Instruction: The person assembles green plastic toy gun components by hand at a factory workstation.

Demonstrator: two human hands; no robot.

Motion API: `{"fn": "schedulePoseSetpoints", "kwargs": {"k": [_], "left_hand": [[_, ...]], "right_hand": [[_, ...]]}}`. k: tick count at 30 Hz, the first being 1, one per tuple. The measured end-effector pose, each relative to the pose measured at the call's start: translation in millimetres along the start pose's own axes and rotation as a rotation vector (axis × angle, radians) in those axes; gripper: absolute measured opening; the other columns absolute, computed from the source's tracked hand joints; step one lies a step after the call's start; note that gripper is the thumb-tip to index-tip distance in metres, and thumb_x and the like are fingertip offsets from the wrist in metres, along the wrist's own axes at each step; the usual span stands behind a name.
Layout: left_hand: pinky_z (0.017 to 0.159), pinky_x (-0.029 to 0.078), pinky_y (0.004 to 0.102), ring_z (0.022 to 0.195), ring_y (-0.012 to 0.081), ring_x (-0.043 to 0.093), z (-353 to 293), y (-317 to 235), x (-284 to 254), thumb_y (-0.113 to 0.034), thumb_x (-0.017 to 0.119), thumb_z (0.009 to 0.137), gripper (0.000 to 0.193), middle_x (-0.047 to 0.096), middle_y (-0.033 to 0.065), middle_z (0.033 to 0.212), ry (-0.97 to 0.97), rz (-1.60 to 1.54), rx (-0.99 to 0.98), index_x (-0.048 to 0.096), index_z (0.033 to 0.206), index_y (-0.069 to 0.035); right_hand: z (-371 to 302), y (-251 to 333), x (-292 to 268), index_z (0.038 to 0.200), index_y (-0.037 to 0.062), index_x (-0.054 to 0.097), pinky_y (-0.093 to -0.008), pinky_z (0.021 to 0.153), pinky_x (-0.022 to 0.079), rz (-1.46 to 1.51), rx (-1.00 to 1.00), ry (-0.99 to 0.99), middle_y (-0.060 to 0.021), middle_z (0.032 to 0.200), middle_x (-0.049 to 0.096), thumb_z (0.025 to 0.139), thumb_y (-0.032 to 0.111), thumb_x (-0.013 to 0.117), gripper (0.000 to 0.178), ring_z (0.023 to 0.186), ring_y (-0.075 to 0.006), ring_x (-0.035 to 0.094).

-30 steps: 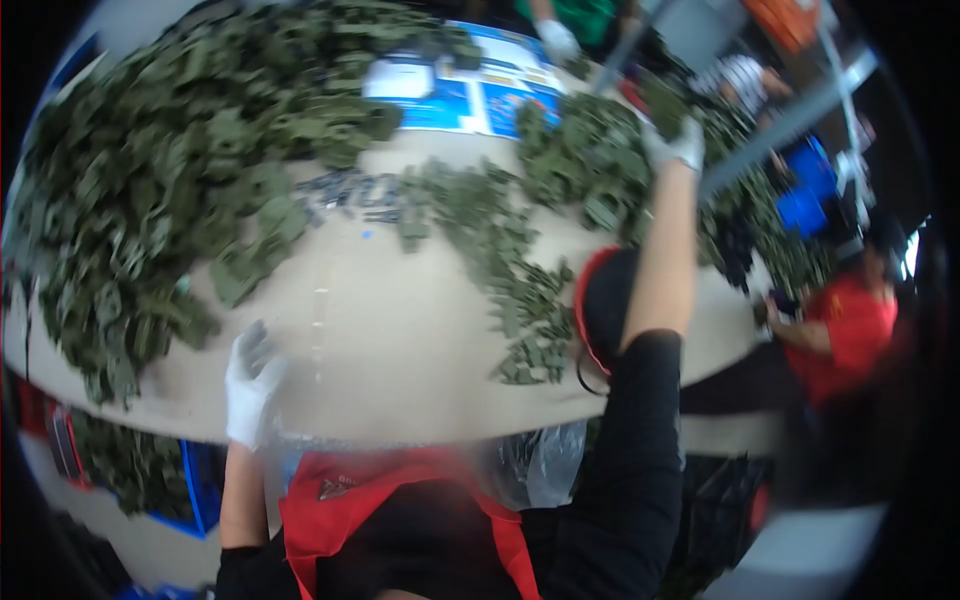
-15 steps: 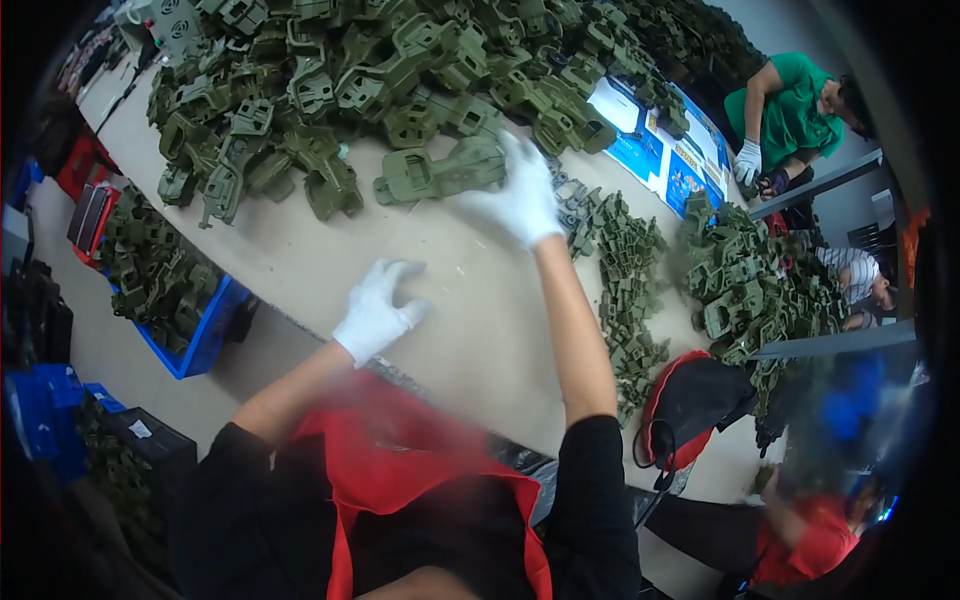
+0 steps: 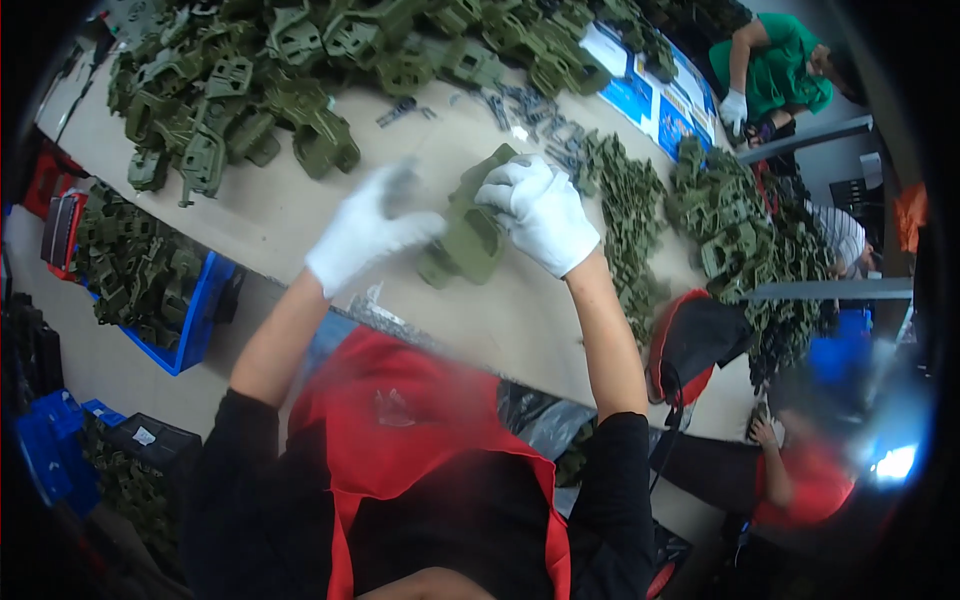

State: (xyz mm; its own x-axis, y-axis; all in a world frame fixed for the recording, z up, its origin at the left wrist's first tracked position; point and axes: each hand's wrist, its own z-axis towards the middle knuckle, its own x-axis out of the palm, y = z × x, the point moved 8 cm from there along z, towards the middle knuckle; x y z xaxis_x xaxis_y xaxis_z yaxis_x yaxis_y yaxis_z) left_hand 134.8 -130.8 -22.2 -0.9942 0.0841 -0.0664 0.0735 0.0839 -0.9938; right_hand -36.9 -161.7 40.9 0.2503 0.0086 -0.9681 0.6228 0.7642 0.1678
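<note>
My right hand [image 3: 540, 212], in a white glove, is closed on an olive-green molded plastic part [image 3: 480, 245] that looks like a toy vehicle body. The part stands tilted above the table, and a large opening shows in its lower end. My left hand [image 3: 368, 232], also gloved in white, is just left of the part with thumb and fingers apart, holding nothing. Its fingertips are blurred, and I cannot tell whether the thumb touches the part. Beyond my hands lie small dark grey pieces [image 3: 545, 122] and a big heap of similar green parts [image 3: 300, 60].
Small green pieces [image 3: 630, 220] lie right of my hands, with more green parts [image 3: 730, 220] beyond. A black and red bag [image 3: 690, 340] sits at the table's right edge. A blue crate [image 3: 190, 335] of parts stands left. A green-shirted person [image 3: 775, 75] works across the table.
My right hand has lifted the green part off the table and brought it nearer, turning it upright. The left hand has moved up beside it.
</note>
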Motion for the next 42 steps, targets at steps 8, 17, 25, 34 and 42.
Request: {"fn": "schedulePoseSetpoints", "kwargs": {"k": [8,17,25,34,42], "left_hand": [[0.096,0.046,0.0311,0.116,0.0204,0.054,-13,70,107,0.0,0.068,0.074,0.096,0.048,0.0158,0.135,0.415,-0.542,-0.446,0.012,0.152,-0.001],[0.11,0.032,0.0378,0.128,0.0265,0.041,-8,49,89,-0.018,0.078,0.075,0.079,0.045,0.0177,0.135,0.243,-0.097,-0.065,0.036,0.138,0.002],[0.089,0.054,0.0396,0.096,0.0292,0.064,-23,41,36,0.0,0.06,0.074,0.069,0.059,0.0224,0.112,0.166,-0.38,-0.046,0.032,0.138,0.002],[0.083,0.058,0.0414,0.099,0.0342,0.067,-46,43,54,-0.024,0.082,0.068,0.088,0.06,0.0184,0.114,0.253,-0.82,-0.276,0.036,0.14,-0.003],[0.081,0.059,0.0439,0.106,0.0357,0.063,-41,33,88,-0.025,0.089,0.057,0.105,0.054,0.0188,0.129,0.515,-0.774,-0.226,0.032,0.143,-0.005]], "right_hand": [[-97,-14,42,0.136,-0.002,0.047,-0.0387,0.101,0.042,0.857,0.885,-0.596,-0.0231,0.13,0.052,0.083,0.015,0.069,0.06,0.12,-0.031,0.053],[-100,-1,57,0.126,-0.003,0.059,-0.0283,0.092,0.047,1.157,0.721,-0.377,-0.0168,0.114,0.061,0.079,-0.002,0.063,0.047,0.103,-0.0194,0.061],[-143,-84,34,0.107,-0.0056,0.068,-0.0321,0.067,0.053,0.836,1.08,-0.626,-0.0196,0.082,0.07,0.074,0.002,0.055,0.036,0.07,-0.0237,0.068],[-82,-118,-10,0.109,0.0105,0.072,-0.0392,0.095,0.047,0.278,1.067,-0.519,-0.0183,0.115,0.066,0.078,0.043,0.071,0.044,0.109,-0.0332,0.061],[-96,-128,4,0.104,0.0109,0.072,-0.0427,0.091,0.048,-0.346,0.838,-0.495,-0.0186,0.115,0.063,0.08,0.028,0.07,0.029,0.108,-0.0338,0.058]]}}
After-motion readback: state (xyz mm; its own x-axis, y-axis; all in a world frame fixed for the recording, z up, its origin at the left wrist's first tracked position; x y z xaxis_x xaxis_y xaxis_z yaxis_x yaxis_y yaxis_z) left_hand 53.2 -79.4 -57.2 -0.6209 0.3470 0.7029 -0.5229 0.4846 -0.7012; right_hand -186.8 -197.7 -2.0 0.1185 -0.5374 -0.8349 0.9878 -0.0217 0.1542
